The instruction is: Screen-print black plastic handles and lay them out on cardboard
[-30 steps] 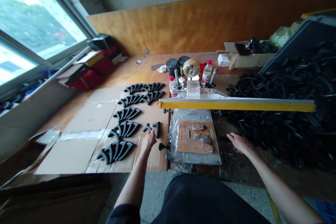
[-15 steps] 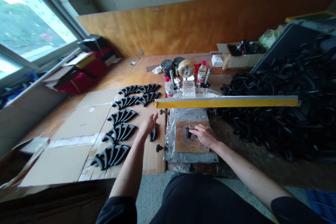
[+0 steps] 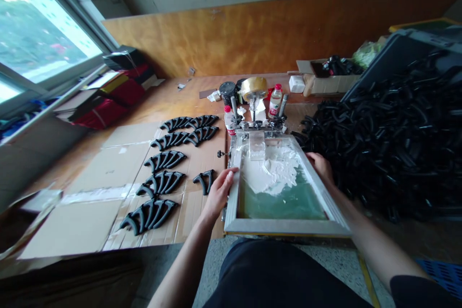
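A screen printing frame (image 3: 287, 225) with metal bars and a green mesh lies lowered over the printing base. Thick white ink (image 3: 274, 171) is spread across the far half of its mesh, near a pale squeegee block (image 3: 257, 145). My left hand (image 3: 221, 190) is closed on the frame's left bar, thumb on top. At the right bar, my right hand (image 3: 321, 167) grips the edge, its fingers partly hidden. Just left of my left hand, a few black curved handles (image 3: 204, 181) lie on the cardboard. Whatever lies under the frame is hidden.
Fanned rows of black curved handles (image 3: 149, 216) cover part of the cardboard (image 3: 79, 226) on the left. A large heap of black parts (image 3: 382, 154) fills the right. Behind the frame stand a tape roll (image 3: 253, 87), a bottle (image 3: 275, 101) and a black jar (image 3: 228, 92).
The frame has swung down from its raised position to cover the base. My right hand has left the small black part on the base; both hands are now at the frame's sides.
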